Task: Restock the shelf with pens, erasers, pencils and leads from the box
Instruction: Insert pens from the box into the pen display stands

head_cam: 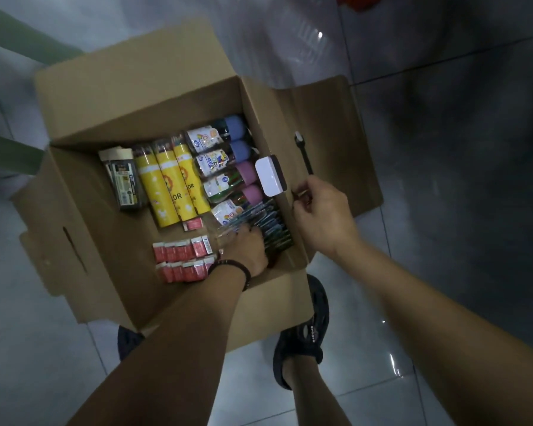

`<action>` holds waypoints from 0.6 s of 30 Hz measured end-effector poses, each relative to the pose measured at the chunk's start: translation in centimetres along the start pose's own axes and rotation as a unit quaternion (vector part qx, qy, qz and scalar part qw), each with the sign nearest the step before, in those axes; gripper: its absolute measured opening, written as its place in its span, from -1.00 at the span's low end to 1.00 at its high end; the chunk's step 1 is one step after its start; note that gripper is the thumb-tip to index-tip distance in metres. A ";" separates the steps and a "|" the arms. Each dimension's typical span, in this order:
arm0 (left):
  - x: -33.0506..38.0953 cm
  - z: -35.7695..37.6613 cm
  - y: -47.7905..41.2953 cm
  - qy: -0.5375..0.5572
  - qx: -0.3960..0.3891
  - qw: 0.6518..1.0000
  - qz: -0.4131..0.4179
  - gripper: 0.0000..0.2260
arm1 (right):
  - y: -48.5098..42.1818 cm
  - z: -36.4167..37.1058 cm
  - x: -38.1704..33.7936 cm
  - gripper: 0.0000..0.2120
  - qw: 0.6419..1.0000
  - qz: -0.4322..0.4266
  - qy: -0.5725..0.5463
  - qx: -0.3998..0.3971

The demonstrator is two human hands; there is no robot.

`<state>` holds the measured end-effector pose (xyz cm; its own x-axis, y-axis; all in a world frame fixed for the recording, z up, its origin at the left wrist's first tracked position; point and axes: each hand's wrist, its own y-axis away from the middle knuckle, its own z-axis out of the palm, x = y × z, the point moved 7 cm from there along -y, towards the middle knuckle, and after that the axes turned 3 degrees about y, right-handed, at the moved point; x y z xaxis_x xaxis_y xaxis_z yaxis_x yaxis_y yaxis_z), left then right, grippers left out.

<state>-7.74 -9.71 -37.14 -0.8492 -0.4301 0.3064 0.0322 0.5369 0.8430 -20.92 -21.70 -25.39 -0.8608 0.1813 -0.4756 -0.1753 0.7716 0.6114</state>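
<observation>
An open cardboard box [83, 210] stands on the floor below me. Inside lie yellow pencil tubes [166, 186], pencil bottles with purple and blue caps [228, 167], a dark jar [126, 182], rows of red eraser packs [182, 259] and a stack of dark pen packs [271, 226] at the right wall. My left hand [246, 250] reaches into the box and its fingers curl onto the pen packs. My right hand [320, 216] holds a few dark pens [303, 155] over the box's right flap. A white case [270, 176] leans on the box's right wall.
Glossy grey floor tiles [443, 149] surround the box. My feet in dark sandals [302, 333] stand just before its near side. Green bars [22, 47] run along the upper left. The box's flaps [336, 118] fold outward on all sides.
</observation>
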 end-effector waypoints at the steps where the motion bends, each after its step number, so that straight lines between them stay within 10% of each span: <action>1: 0.2 0.0 -0.1 -0.022 0.001 1.000 0.000 -0.57 | 0.1 0.1 0.1 -0.88 1.000 0.001 -0.002 -0.003; 10: 0.5 0.3 -0.4 -0.077 -0.044 0.995 0.042 -0.77 | 0.1 0.6 0.9 -0.88 0.999 0.019 -0.001 -0.027; 15: -1.0 -1.2 0.3 0.159 -0.052 0.985 0.041 -0.82 | 0.7 0.0 1.0 -0.88 0.999 0.021 0.013 -0.033; 18: -1.1 -3.3 3.6 0.385 -0.056 0.921 0.021 -0.92 | 2.1 -1.2 0.2 -0.90 0.999 0.027 0.015 -0.012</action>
<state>-4.94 -9.71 -33.02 -0.2219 -0.8207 0.5264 0.1473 0.5055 0.8502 -22.00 -20.79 -23.49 -0.8833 0.2034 -0.4224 -0.1394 0.7463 0.6509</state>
